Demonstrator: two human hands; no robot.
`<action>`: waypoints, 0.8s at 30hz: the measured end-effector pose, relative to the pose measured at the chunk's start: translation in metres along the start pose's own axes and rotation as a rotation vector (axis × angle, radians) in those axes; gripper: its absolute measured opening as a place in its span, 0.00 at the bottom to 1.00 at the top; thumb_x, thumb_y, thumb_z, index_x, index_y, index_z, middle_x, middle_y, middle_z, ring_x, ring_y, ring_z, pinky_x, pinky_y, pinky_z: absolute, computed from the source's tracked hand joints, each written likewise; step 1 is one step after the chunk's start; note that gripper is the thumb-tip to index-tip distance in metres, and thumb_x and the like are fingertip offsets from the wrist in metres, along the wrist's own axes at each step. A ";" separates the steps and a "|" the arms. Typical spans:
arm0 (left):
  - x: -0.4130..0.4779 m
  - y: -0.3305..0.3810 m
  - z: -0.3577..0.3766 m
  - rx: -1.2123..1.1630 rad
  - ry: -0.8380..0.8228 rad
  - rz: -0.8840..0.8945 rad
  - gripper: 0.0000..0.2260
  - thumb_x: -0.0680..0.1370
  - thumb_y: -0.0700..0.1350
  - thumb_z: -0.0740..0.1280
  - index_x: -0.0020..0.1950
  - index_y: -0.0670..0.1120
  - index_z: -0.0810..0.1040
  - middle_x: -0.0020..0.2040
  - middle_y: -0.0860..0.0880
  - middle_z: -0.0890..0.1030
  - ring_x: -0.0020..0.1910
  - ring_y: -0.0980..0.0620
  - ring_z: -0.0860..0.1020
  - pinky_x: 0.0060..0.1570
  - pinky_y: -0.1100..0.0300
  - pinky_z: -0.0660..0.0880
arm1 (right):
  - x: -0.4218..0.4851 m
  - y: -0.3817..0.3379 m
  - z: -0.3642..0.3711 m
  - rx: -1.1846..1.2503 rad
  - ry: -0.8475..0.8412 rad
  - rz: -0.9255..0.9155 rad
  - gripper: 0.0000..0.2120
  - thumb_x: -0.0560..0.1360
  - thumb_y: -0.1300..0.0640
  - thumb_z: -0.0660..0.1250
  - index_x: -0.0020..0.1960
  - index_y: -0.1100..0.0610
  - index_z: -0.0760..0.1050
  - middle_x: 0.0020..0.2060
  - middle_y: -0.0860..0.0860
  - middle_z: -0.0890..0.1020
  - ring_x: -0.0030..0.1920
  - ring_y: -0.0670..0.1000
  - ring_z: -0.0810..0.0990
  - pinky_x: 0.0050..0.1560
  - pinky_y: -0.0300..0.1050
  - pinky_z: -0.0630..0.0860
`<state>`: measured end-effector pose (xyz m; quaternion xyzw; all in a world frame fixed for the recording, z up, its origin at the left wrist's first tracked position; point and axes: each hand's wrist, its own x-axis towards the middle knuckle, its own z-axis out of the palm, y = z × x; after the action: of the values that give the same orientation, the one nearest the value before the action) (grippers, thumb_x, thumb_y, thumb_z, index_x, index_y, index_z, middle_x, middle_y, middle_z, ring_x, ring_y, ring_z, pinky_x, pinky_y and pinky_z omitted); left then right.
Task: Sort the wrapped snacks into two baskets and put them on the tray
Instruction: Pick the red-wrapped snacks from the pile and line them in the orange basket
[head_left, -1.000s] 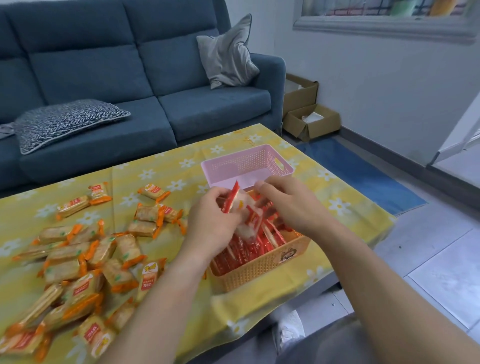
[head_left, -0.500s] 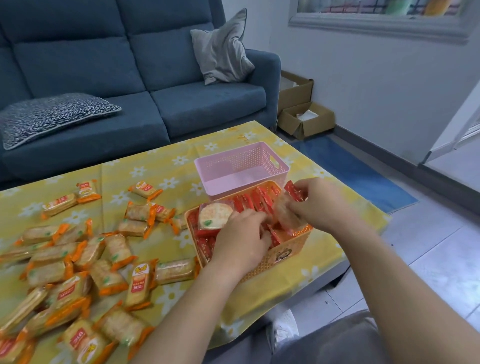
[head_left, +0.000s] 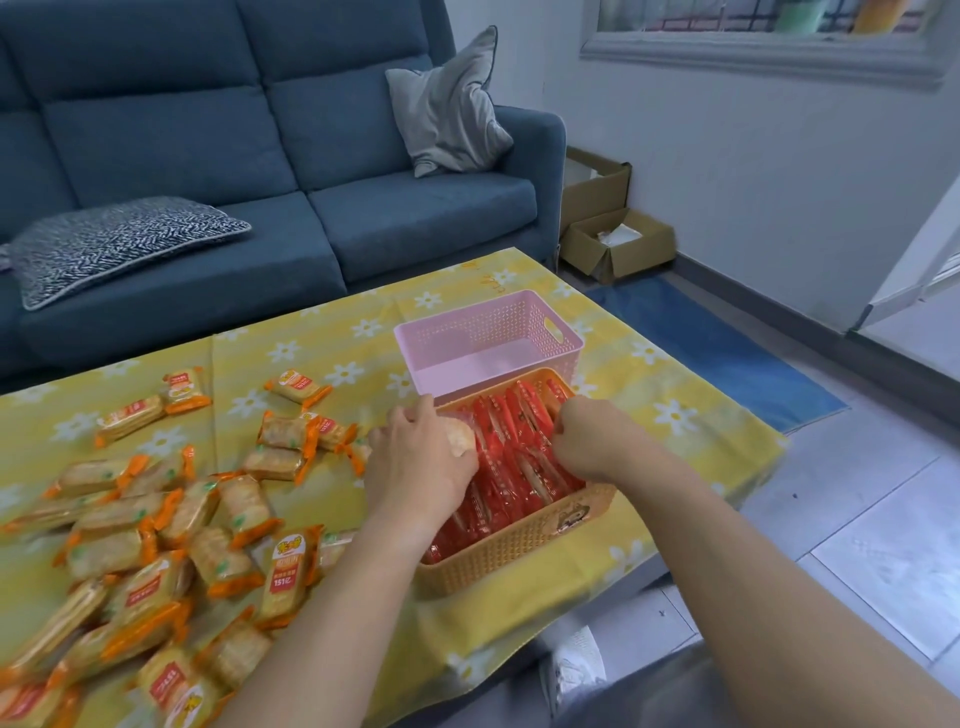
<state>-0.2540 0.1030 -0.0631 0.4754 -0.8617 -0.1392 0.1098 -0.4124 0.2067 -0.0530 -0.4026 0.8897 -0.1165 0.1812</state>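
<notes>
Nearest, orange-wrapped cracker packs (head_left: 156, 561) are lying loose in a heap on the tabletop (head_left: 701, 441), left of the forearms, none sorted yet. Both hands are working inside the orange basket (head_left: 519, 551), sitting near the tabletop's front edge and packed with red-wrapped snacks (head_left: 514, 467) standing on edge. Left hand (head_left: 421, 467) is curling around a round pale cracker pack (head_left: 460, 441) at the basket's left rim, gripping it. Right hand (head_left: 587, 441) is clenching down among the red packs at the far right side; cannot tell whether it is gripping one or only pushing. Just behind and touching, the pink basket (head_left: 488, 332) is sitting with nothing visible inside. No tray in view.

Risks: basket is crammed, so forcing another pack in could pop neighbours out over the rim. Pushing sideways could slide the basket on the cloth toward the edge. Crackers could crack under a hard squeeze.
</notes>
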 end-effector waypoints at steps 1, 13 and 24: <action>0.002 -0.001 0.001 -0.055 0.009 -0.017 0.38 0.71 0.59 0.74 0.75 0.49 0.62 0.68 0.43 0.71 0.66 0.39 0.70 0.61 0.47 0.71 | -0.002 0.001 -0.002 0.011 -0.032 -0.006 0.08 0.73 0.64 0.59 0.39 0.60 0.75 0.36 0.56 0.79 0.36 0.55 0.79 0.36 0.48 0.78; 0.001 0.013 0.010 -0.417 0.037 0.226 0.42 0.66 0.56 0.81 0.74 0.57 0.64 0.67 0.53 0.70 0.65 0.49 0.70 0.64 0.50 0.72 | -0.026 -0.018 -0.020 0.524 0.048 -0.233 0.22 0.76 0.51 0.68 0.70 0.47 0.73 0.58 0.46 0.79 0.54 0.48 0.79 0.49 0.44 0.78; -0.016 0.046 0.029 -0.292 -0.114 0.533 0.14 0.77 0.44 0.62 0.60 0.58 0.77 0.59 0.60 0.78 0.57 0.54 0.71 0.59 0.53 0.72 | -0.021 0.036 -0.046 0.302 0.271 -0.013 0.09 0.71 0.49 0.72 0.47 0.50 0.74 0.39 0.47 0.79 0.39 0.49 0.80 0.33 0.48 0.78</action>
<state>-0.2912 0.1442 -0.0756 0.2032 -0.9317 -0.2545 0.1612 -0.4429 0.2488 -0.0195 -0.3574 0.8756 -0.3029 0.1173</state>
